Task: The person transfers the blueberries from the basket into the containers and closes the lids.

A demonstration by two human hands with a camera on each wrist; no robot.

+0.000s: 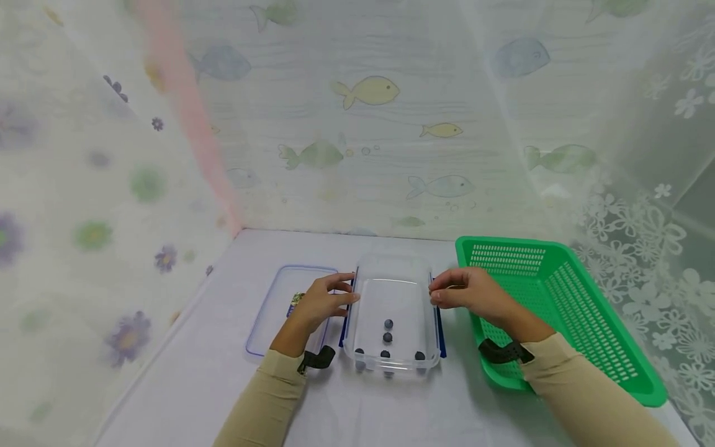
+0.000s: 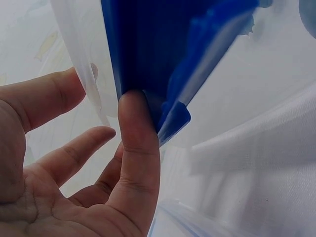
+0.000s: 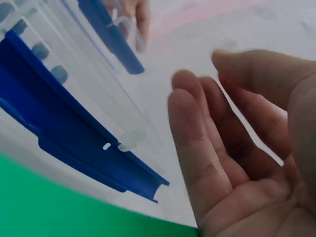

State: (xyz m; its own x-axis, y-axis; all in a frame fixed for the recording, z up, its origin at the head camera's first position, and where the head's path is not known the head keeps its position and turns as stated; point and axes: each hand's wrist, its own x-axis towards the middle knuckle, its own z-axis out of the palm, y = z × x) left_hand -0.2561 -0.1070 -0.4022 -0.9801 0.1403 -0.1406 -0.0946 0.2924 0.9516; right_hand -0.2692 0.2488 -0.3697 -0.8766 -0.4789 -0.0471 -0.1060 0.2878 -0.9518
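A clear plastic food box (image 1: 393, 301) with blue side latches stands on the white cloth, several blueberries (image 1: 388, 324) inside it. At its left side is my left hand (image 1: 324, 304). In the left wrist view one fingertip touches the hanging blue latch (image 2: 148, 44), and the thumb is by the clear wall; nothing is gripped. My right hand (image 1: 477, 295) is beside the right rim. Its fingers, loosely bent in the right wrist view, hold nothing and stay apart from the blue latch (image 3: 74, 118) on that side.
A clear lid (image 1: 265, 316) with a blue edge and a small label lies left of the box, partly behind the left hand. Close on the right stands a green plastic basket (image 1: 609, 313), under the right forearm. Patterned curtains (image 1: 335, 205) hang around the table.
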